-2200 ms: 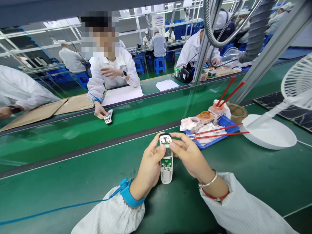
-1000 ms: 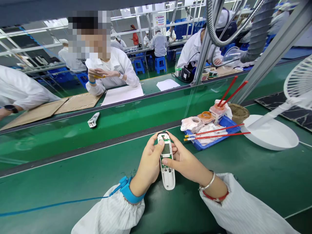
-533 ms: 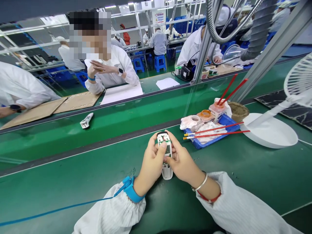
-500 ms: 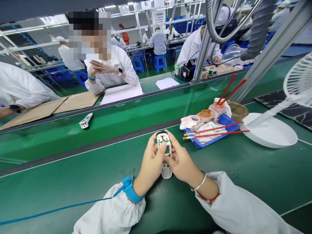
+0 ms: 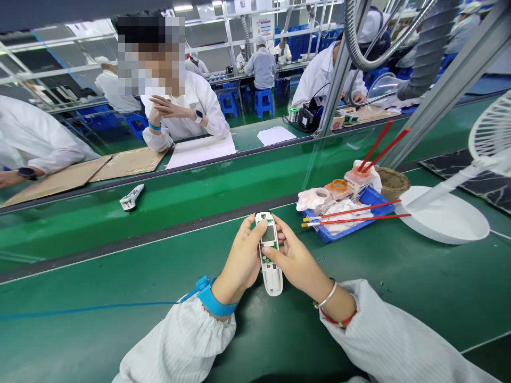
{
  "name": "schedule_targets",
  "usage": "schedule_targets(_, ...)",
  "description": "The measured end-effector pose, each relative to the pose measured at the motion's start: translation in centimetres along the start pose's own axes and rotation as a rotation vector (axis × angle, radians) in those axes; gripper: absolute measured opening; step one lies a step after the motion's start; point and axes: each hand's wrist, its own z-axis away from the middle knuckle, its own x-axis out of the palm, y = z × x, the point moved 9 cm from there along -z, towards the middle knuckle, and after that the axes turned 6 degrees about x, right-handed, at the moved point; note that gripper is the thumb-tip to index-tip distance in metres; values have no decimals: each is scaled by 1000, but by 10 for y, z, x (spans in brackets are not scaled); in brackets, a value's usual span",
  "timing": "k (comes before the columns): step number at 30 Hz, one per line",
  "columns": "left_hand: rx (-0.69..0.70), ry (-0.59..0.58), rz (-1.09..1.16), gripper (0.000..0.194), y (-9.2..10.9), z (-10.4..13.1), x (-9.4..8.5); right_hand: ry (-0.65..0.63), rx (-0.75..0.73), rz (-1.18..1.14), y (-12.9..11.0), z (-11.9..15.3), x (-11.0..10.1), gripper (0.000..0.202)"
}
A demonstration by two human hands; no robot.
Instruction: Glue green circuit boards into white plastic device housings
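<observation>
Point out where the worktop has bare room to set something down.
The green worktop is mostly bare left of the left hand, above the blue cord, and right of the right hand, below the white dish. Crowded: the blue tray.

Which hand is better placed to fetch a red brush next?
Probably the right hand: it is nearer the red-handled brushes on the blue tray. The left hand is farther off, though both grip the white device.
</observation>
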Motion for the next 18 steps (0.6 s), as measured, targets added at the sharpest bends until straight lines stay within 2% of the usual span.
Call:
schedule_targets(6,-24,41,-34,22,-2,6,-3,5,39,28,2,6,10,57)
schedule_targets(12,-81,-45,-60,20,-7,16,5,94,-7,63,-9,17,4,58)
schedule_targets(18,-108,-44,-87,23,-6,20,6,39,62,-2,-6,23,9,58)
